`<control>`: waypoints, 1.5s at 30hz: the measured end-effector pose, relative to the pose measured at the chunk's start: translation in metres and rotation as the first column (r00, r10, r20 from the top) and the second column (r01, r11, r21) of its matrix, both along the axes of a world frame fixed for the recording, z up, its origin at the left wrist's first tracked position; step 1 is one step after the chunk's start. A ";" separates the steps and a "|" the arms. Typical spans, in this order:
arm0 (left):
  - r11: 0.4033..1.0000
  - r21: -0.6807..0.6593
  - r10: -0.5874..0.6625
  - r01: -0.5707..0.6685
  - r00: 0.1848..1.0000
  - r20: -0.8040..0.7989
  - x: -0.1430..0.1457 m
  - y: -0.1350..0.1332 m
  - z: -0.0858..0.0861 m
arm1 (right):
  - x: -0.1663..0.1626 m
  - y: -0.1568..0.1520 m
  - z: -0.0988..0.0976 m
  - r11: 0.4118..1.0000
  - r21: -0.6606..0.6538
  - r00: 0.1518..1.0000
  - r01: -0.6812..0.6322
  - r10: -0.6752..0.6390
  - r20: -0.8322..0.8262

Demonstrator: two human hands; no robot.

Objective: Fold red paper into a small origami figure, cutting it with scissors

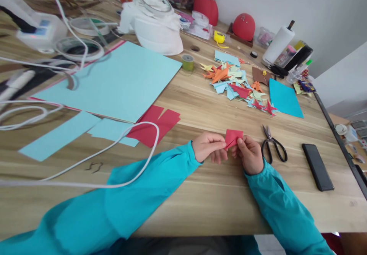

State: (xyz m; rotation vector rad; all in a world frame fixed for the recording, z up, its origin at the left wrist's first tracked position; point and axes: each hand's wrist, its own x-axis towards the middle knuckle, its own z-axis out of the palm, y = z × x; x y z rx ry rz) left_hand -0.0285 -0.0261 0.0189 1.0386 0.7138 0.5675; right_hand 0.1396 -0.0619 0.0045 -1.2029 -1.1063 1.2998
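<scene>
A small folded piece of red paper is held between my two hands above the wooden table. My left hand pinches its left edge between thumb and fingers. On the other side, my right hand grips the lower right corner, thumb on top. The fold lines near the bottom of the paper are partly covered by my fingers. Black-handled scissors lie just right of my right hand, points away from me. Past my hands sits a pile of folded paper figures in orange, blue, red and pale yellow.
Large light-blue sheets lie at left, with blue strips and red paper pieces below. A white cable loops across my left sleeve. A black phone lies at right; a bright blue sheet is beyond it.
</scene>
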 end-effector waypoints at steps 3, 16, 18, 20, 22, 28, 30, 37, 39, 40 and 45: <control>1.000 0.016 0.014 -0.014 1.000 0.005 0.002 0.000 -0.005 | 0.000 0.000 -0.001 1.000 0.022 1.000 -0.015 0.015 -0.001; 0.994 0.108 0.019 -0.012 0.998 -0.060 0.004 -0.003 -0.011 | 0.000 0.001 -0.003 1.000 0.005 1.000 -0.010 0.010 -0.010; 0.994 0.109 0.014 -0.008 0.998 -0.059 0.004 -0.003 -0.012 | 0.000 0.001 -0.002 1.000 0.000 1.000 -0.007 0.007 -0.005; 0.995 0.100 0.007 -0.001 0.998 -0.055 0.004 -0.003 -0.012 | -0.001 0.000 -0.001 1.000 -0.009 1.000 0.002 -0.002 0.007; 0.996 0.088 -0.001 0.005 0.999 -0.048 0.005 -0.002 -0.013 | -0.001 0.000 -0.001 1.000 -0.019 1.000 0.014 -0.014 0.017; 0.998 0.057 -0.031 0.035 0.998 -0.055 0.004 -0.002 -0.013 | -0.001 0.001 0.000 0.999 -0.028 1.000 0.021 -0.020 0.024; 0.998 0.058 -0.034 0.037 0.997 -0.062 0.003 -0.002 -0.012 | -0.001 0.000 0.000 0.999 -0.034 1.000 0.024 -0.023 0.019; 0.997 0.080 -0.016 0.022 0.997 -0.072 0.004 -0.002 -0.012 | -0.001 0.001 0.001 0.999 -0.048 1.000 0.012 -0.013 -0.020; 0.996 0.086 -0.015 0.022 0.997 -0.077 0.004 -0.002 -0.012 | 0.000 0.001 0.001 0.999 -0.052 1.000 0.014 -0.015 -0.018; 0.996 0.085 -0.017 0.023 0.997 -0.077 0.004 -0.003 -0.013 | 0.000 0.002 0.000 0.999 -0.051 1.000 0.016 -0.017 -0.017; 0.998 0.062 -0.021 0.024 0.999 -0.049 0.004 -0.002 -0.015 | 0.000 0.002 -0.001 0.999 -0.039 1.000 0.025 -0.026 -0.016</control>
